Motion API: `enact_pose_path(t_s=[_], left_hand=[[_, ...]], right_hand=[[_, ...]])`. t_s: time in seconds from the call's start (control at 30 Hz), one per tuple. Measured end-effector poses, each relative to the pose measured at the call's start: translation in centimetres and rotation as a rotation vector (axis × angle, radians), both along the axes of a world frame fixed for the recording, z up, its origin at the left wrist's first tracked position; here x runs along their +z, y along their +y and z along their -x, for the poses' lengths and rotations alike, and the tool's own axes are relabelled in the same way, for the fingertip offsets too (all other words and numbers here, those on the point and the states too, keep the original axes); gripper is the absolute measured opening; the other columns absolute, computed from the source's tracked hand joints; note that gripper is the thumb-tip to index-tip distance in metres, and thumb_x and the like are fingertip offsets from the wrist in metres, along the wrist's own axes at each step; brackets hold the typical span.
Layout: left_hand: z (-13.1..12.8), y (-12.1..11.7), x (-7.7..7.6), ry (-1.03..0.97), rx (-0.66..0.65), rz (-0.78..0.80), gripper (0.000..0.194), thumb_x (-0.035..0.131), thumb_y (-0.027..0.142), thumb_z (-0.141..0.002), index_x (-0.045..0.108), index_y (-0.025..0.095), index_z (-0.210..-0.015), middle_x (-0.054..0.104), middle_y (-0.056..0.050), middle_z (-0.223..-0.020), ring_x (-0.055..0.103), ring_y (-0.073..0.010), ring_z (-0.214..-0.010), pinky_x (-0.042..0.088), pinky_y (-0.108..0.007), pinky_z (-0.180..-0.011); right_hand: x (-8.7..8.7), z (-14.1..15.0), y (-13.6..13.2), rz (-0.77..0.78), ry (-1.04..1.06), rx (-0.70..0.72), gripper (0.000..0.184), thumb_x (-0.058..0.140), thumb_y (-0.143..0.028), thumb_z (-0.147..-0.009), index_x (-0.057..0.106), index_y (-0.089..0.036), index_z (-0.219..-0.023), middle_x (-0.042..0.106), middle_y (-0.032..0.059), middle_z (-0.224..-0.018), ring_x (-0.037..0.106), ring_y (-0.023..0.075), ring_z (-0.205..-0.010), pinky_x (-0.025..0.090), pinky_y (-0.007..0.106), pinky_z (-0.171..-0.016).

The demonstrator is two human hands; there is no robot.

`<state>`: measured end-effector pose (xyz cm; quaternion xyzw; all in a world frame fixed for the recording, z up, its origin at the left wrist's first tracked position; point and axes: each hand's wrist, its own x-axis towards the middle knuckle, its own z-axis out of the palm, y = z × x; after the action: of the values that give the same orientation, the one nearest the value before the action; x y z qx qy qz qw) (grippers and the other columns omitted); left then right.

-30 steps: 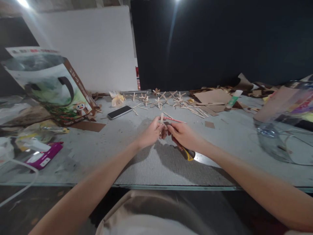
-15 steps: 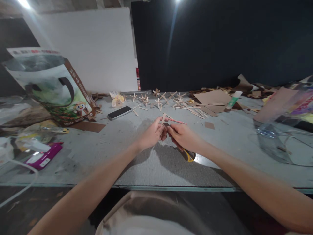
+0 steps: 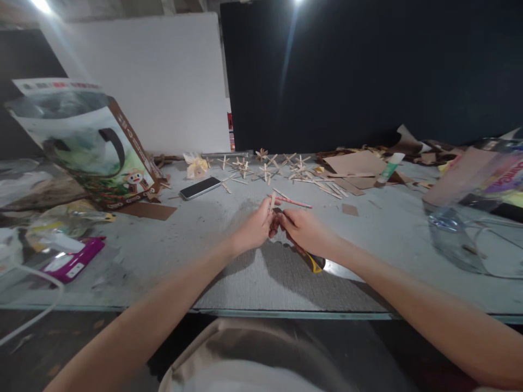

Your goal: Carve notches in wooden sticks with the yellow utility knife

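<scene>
Both hands meet over the middle of the table. My left hand [image 3: 258, 224] pinches a short wooden craft stick [image 3: 273, 200], which stands nearly upright between the fingers. My right hand [image 3: 307, 228] is closed around a black and yellow utility knife [image 3: 317, 263], its handle end sticking out below the palm. The knife's front end lies close to the stick, but the fingers hide whether they touch. Just behind the hands, a thin red pencil-like rod [image 3: 295, 202] lies on the table. Several crossed wooden sticks [image 3: 265, 173] sit farther back.
A phone [image 3: 200, 188] lies left of the sticks. Farther left stand a large printed bag [image 3: 98, 147] and a purple device [image 3: 77, 261]. On the right are cardboard pieces [image 3: 355, 163], a glue stick [image 3: 391, 167] and a clear plastic container [image 3: 457, 239].
Both hands stay at the same spot with the same holds. The stick and the left fingers have shifted slightly, and the right hand has tilted a little.
</scene>
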<state>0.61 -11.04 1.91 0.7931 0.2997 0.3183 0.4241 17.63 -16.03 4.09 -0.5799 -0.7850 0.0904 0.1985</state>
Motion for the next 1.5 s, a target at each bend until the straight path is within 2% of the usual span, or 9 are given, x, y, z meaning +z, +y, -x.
enact_pose_path(t_s=[0.2, 0.53, 0.77, 0.87, 1.0, 1.1, 1.27, 1.4, 1.5], left_hand=[[-0.1, -0.3, -0.1, 0.016, 0.011, -0.018, 0.026, 0.046, 0.026, -0.102, 0.049, 0.02, -0.127, 0.052, 0.005, -0.068, 0.047, -0.0121, -0.056, 0.037, -0.025, -0.055], [-0.5, -0.3, 0.1, -0.066, 0.065, 0.021, 0.027, 0.041, 0.032, -0.107, 0.047, 0.022, -0.131, 0.053, 0.005, -0.071, 0.047, -0.0122, -0.056, 0.037, -0.026, -0.055], [0.7, 2.0, 0.0, -0.115, 0.333, 0.163, 0.006, 0.041, 0.019, -0.106, 0.041, 0.024, -0.11, 0.056, 0.008, -0.066, 0.05, -0.009, -0.048, 0.037, -0.023, -0.053], [1.4, 2.5, 0.3, -0.157, 0.225, 0.239, 0.01, 0.046, 0.021, -0.106, 0.038, 0.024, -0.102, 0.065, 0.004, -0.073, 0.059, -0.0095, -0.051, 0.043, -0.024, -0.056], [1.6, 2.2, 0.8, -0.187, 0.06, 0.289, 0.017, 0.055, 0.033, -0.105, 0.044, 0.021, -0.099, 0.073, -0.004, -0.08, 0.07, -0.0158, -0.063, 0.056, -0.032, -0.068], [1.7, 2.3, 0.8, -0.093, 0.1, 0.245, 0.016, 0.062, 0.03, -0.1, 0.055, 0.019, -0.092, 0.075, -0.007, -0.082, 0.071, -0.0173, -0.071, 0.057, -0.034, -0.075], [2.1, 2.4, 0.7, 0.226, 0.213, -0.052, 0.013, 0.075, 0.019, -0.083, 0.071, 0.019, -0.071, 0.072, -0.004, -0.073, 0.066, -0.0197, -0.073, 0.046, -0.031, -0.07], [2.0, 2.0, 0.8, 0.327, 0.178, -0.069, 0.009, 0.079, 0.026, -0.079, 0.077, 0.019, -0.084, 0.065, 0.0, -0.064, 0.057, -0.0163, -0.061, 0.038, -0.029, -0.063], [1.9, 1.8, 0.7, 0.337, 0.143, -0.09, 0.013, 0.077, 0.028, -0.08, 0.076, 0.019, -0.089, 0.06, 0.003, -0.059, 0.053, -0.0147, -0.057, 0.035, -0.027, -0.06]], right_hand=[[-0.1, 0.5, -0.1, -0.033, -0.103, 0.013, 0.033, 0.04, -0.012, -0.103, 0.064, -0.018, -0.083, 0.07, 0.0106, -0.079, 0.062, 0.0201, -0.069, 0.034, 0.03, -0.06], [0.2, 0.9, -0.4, 0.058, 0.206, -0.052, 0.033, 0.038, -0.022, -0.107, 0.05, -0.022, -0.076, 0.061, 0.0026, -0.061, 0.058, 0.0152, -0.055, 0.038, 0.027, -0.055], [0.7, 1.0, -1.8, 0.122, 0.389, -0.045, 0.039, 0.029, -0.041, -0.111, 0.051, -0.024, -0.084, 0.051, -0.0028, -0.047, 0.05, 0.0159, -0.037, 0.036, 0.027, -0.044], [0.9, 0.2, -1.1, 0.004, 0.271, -0.033, 0.035, 0.033, -0.038, -0.111, 0.055, -0.023, -0.088, 0.059, 0.0009, -0.056, 0.056, 0.018, -0.048, 0.039, 0.029, -0.054], [0.9, -1.3, 0.4, -0.066, -0.029, -0.108, 0.033, 0.034, -0.034, -0.11, 0.064, -0.022, -0.101, 0.069, 0.0067, -0.073, 0.062, 0.0221, -0.063, 0.031, 0.031, -0.058], [0.9, -2.3, 1.0, -0.065, -0.167, -0.134, 0.035, 0.033, -0.034, -0.111, 0.065, -0.019, -0.11, 0.072, 0.0088, -0.079, 0.062, 0.0225, -0.065, 0.025, 0.031, -0.056], [1.4, -3.1, 0.9, -0.021, -0.276, -0.042, 0.032, 0.037, -0.034, -0.112, 0.062, -0.019, -0.125, 0.076, 0.01, -0.089, 0.063, 0.0211, -0.064, 0.025, 0.03, -0.055], [2.3, -3.1, 0.9, -0.003, -0.45, 0.094, 0.026, 0.043, -0.026, -0.108, 0.068, -0.019, -0.113, 0.077, 0.0128, -0.101, 0.069, 0.0227, -0.073, 0.028, 0.03, -0.057], [2.9, -3.0, 1.2, 0.011, -0.532, 0.171, 0.031, 0.043, -0.031, -0.11, 0.071, -0.018, -0.105, 0.076, 0.0129, -0.091, 0.068, 0.0231, -0.069, 0.031, 0.03, -0.058]])
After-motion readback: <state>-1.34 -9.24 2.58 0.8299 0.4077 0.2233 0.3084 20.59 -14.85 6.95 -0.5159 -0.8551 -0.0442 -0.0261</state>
